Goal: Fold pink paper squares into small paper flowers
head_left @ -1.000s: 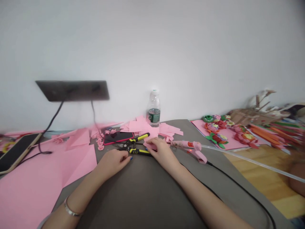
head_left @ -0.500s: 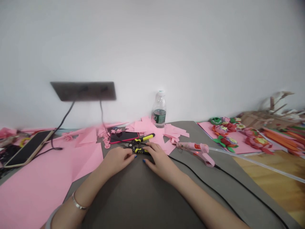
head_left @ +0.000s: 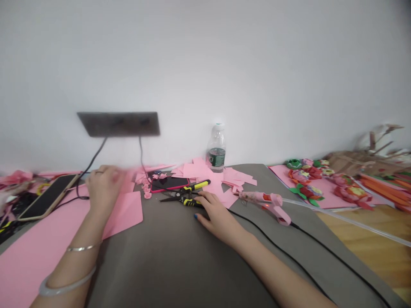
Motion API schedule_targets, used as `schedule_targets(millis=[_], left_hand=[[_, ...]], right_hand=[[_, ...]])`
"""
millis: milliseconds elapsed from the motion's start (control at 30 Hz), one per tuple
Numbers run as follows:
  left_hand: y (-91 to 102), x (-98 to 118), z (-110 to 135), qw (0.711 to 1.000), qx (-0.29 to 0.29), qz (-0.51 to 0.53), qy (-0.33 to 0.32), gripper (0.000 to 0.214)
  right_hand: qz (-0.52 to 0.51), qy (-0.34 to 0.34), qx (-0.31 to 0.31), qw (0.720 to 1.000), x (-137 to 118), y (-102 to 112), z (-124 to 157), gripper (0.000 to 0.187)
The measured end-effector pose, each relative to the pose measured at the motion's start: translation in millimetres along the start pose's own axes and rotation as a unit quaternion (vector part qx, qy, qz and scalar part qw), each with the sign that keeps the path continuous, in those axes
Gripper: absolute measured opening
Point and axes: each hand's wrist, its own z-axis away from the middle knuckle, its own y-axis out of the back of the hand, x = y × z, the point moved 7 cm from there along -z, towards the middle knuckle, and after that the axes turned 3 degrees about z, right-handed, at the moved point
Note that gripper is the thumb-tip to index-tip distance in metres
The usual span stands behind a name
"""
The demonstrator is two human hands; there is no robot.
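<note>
The pliers [head_left: 180,196] lie open on the bench [head_left: 167,256]. Right of them, the right hand [head_left: 210,213] touches one handle [head_left: 192,203], fingers loosely parted. Left of the pliers, over pink paper [head_left: 128,210], the left hand [head_left: 104,190] blurs; I can't tell its grip.

The smooth pink paper sheet [head_left: 38,252] looks matt and is creased in places, and the small pink paper strips [head_left: 236,174] share its dull finish. The black-and-yellow pliers [head_left: 178,197] pair dark metal blades with plastic-looking grips. The pale-rimmed dark phone [head_left: 48,199] has a smooth screen. The clear plastic bottle [head_left: 217,149] looks shiny; the pink glue gun [head_left: 263,198] is smooth plastic, its long stick [head_left: 321,212] translucent. A polished silver metal bracelet [head_left: 81,248] gleams. The grey tabletop [head_left: 173,252] is matt, the yellowish wooden surface [head_left: 362,239] visibly grained.
</note>
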Motion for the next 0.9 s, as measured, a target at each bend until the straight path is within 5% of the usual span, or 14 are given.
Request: schedule_targets(millis=[100, 167, 233, 333, 400, 500, 667, 900], left_hand=[[19.8, 26.2, 10.9, 0.989, 0.128, 0.064, -0.043, 0.006], [19.6, 46.8, 25.7, 0.975, 0.165, 0.141, -0.046, 0.008], [-2.8, 76.2, 41.6, 0.973, 0.070, 0.210, -0.070, 0.010], [-47.5, 122.0, 74.8, 0.940, -0.162, 0.280, -0.112, 0.008], [-61.3, 138.5, 92.7, 0.908, -0.233, 0.331, -0.108, 0.011], [-71.6, 141.6, 104.3, 0.865, -0.288, 0.409, -0.034, 0.012], [-87.4, 143.3, 115.2, 0.752, -0.382, 0.532, 0.078, 0.026], [-95.3, 145.9, 122.4, 0.672, -0.398, 0.611, 0.132, 0.033]], right_hand=[[-0.019, -0.004, 0.008, 1.000, 0.4, 0.4, -0.5, 0.041], [-0.042, -0.011, 0.040, 0.998, 0.1, 4.7, -1.1, 0.033], [-0.087, -0.008, 0.091, 0.992, -3.1, 13.0, -1.2, 0.023], [-0.208, 0.003, 0.136, 0.969, -9.6, 22.1, -1.6, 0.025], [-0.298, -0.020, 0.121, 0.947, -8.9, 19.6, -3.7, 0.022], [-0.368, -0.061, 0.092, 0.923, -1.8, 11.0, -7.8, 0.019], [-0.510, -0.055, 0.065, 0.856, 7.0, 3.5, -13.1, 0.033], [-0.523, -0.050, 0.004, 0.851, 2.3, 1.8, -14.2, 0.036]])
